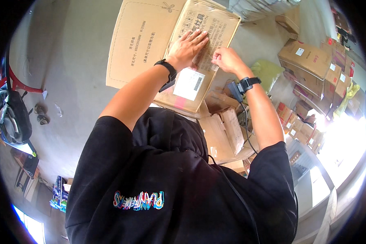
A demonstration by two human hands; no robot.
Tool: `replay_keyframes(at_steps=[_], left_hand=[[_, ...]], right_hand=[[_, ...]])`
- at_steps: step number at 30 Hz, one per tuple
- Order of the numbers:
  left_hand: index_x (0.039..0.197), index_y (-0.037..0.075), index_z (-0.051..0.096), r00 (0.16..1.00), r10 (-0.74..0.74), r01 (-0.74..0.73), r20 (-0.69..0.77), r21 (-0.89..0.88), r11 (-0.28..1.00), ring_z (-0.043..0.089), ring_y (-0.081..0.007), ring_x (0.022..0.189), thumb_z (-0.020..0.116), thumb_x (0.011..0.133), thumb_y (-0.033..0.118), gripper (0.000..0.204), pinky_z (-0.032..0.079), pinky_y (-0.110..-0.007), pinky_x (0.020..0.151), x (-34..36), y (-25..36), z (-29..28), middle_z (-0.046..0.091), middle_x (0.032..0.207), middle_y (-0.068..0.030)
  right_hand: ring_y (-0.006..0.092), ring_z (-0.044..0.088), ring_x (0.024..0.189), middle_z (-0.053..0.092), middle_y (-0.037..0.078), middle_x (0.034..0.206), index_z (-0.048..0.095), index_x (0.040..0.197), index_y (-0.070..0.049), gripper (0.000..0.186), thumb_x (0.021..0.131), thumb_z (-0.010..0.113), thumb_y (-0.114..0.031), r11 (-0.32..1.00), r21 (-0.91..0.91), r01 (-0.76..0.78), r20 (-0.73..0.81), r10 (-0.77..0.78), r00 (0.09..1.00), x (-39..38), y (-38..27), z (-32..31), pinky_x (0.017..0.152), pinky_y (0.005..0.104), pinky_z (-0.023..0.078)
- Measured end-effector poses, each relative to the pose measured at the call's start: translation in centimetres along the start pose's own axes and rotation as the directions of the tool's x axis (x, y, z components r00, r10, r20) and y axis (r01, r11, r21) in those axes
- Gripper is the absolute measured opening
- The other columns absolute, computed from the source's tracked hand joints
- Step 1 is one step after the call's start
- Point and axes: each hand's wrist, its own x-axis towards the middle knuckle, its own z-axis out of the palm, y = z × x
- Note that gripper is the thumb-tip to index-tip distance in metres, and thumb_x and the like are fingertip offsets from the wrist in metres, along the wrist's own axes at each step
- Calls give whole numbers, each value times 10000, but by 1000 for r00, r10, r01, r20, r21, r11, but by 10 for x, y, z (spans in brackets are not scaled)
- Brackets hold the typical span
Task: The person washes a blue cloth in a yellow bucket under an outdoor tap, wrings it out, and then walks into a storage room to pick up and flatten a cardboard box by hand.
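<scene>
Black T-shirt (191,183) occupies the near foreground; both forearms extend from it toward the far side. Brown carton (221,26) lies ahead at far centre, beneath both hands. A cardboard panel (138,44) with a dashed outline adjoins it on the left, and a white label (189,84) sits on its near part.

Left hand (188,48): fingers spread, palm down on the printed face, grasping nothing. Right hand (228,61): fingers curled together at the carton's right edge. A small pale patch shows below the fingertips; whether they pinch it cannot be told.

Current step, as judged: steady the carton with the left hand while the right works along the edge. The next move appears to call for continued left-hand pressure and a sure fingertip grip at that edge.

Clearance note: open boxes (221,136) stand near the right forearm; stacked boxes (305,57) stand farther right
</scene>
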Motion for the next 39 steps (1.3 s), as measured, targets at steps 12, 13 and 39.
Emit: replay_keyframes(at_steps=[12,13,39], left_hand=[[1628,103,317,999,27,-28,-28,-33,999,240,-285,1588,979,576,394,1277,188,-473,1310,-2,-1,3,274,1715,-100],[1627,102,318,999,34,-36,-40,-35,999,241,-285,1587,980,576,390,1276,186,-475,1310,-2,-1,2,274,1715,-101],[1626,129,322,999,1,-2,37,34,999,213,-244,1595,977,616,392,1232,145,-452,1330,-22,-20,-14,254,1724,-50]], right_hand=[[320,720,923,750,144,983,733,896,-69,144,869,747,-210,999,-29,20,-91,-23,996,-32,-22,18,824,429,572],[318,716,941,746,135,1002,735,889,-75,133,873,739,-207,994,-105,16,-156,-33,987,-34,-22,19,832,431,571],[243,768,808,786,126,880,787,1040,-71,254,849,821,-235,834,478,-276,-381,480,790,-124,105,135,772,339,577]])
